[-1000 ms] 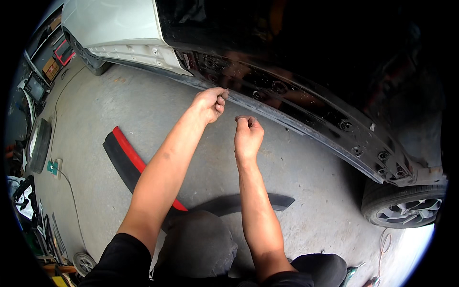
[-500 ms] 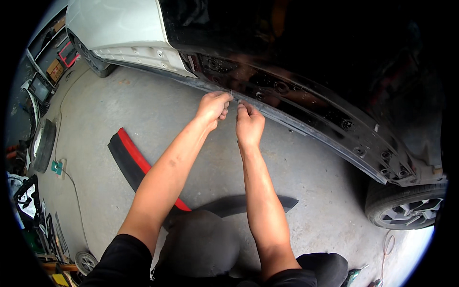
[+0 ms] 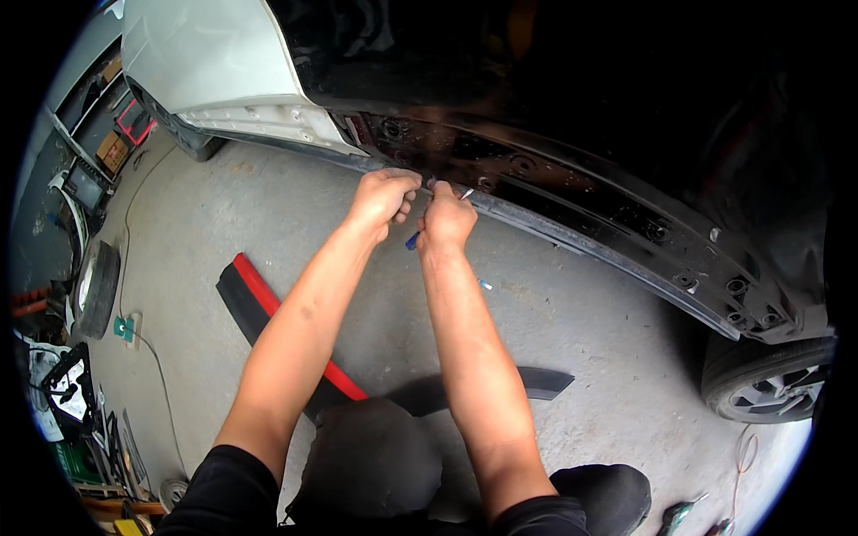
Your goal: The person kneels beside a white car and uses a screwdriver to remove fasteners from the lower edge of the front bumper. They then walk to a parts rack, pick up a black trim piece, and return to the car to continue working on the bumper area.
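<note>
Both my hands are at the lower edge of a car's black side panel, close together beside the grey sill strip. My left hand is closed in a pinch at the strip; whatever is between its fingertips is too small to make out. Just right of it, my right hand is closed, its thumb and fingertip meeting near the panel edge. From this fist a slim item shows a blue end below and a pale tip above; its middle is hidden by the hand.
On the floor lie a black trim piece with a red stripe and a curved black trim piece. The car's wheel stands at right. A loose tyre, a cable and shelving are at left; a green tool lies lower right.
My right hand has moved slightly left, turned, and closed in nearer my left hand. The slim item's blue end and pale tip now show. The view has shifted a little.
</note>
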The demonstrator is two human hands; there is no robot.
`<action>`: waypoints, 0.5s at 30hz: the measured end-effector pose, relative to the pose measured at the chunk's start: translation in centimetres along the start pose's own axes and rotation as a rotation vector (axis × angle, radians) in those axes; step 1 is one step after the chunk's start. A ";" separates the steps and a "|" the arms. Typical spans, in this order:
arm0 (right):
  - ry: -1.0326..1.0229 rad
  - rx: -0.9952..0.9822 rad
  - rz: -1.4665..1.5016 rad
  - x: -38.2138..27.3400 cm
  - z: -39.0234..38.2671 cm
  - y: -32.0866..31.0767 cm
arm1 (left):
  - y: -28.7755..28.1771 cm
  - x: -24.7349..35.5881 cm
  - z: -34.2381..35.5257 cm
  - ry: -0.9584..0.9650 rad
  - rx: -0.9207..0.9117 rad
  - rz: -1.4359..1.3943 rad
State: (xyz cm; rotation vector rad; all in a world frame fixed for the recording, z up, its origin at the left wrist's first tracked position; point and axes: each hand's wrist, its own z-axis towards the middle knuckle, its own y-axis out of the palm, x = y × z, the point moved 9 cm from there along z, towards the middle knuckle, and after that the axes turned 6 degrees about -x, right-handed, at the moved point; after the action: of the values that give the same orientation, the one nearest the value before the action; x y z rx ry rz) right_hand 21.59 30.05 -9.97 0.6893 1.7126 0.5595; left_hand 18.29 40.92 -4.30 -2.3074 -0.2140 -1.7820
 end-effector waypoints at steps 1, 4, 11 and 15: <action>-0.036 0.002 -0.022 0.0 -0.1 0.0 | -0.1 0.4 -0.2 0.062 0.040 -0.013; -0.110 0.019 -0.102 -0.7 -0.1 -0.5 | 0.8 0.5 -0.3 0.113 0.162 -0.021; -0.160 -0.035 -0.191 -1.7 -0.9 -0.3 | 0.5 0.3 0.6 0.240 0.277 0.024; -0.256 -0.023 -0.264 -2.3 -1.3 -0.7 | 0.6 0.0 0.9 0.314 0.221 -0.031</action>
State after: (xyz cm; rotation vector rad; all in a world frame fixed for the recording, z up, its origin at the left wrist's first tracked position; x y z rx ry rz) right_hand 20.67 27.94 -8.55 0.4850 1.5229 0.2925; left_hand 19.28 40.57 -4.62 -1.8571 -0.3735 -1.9922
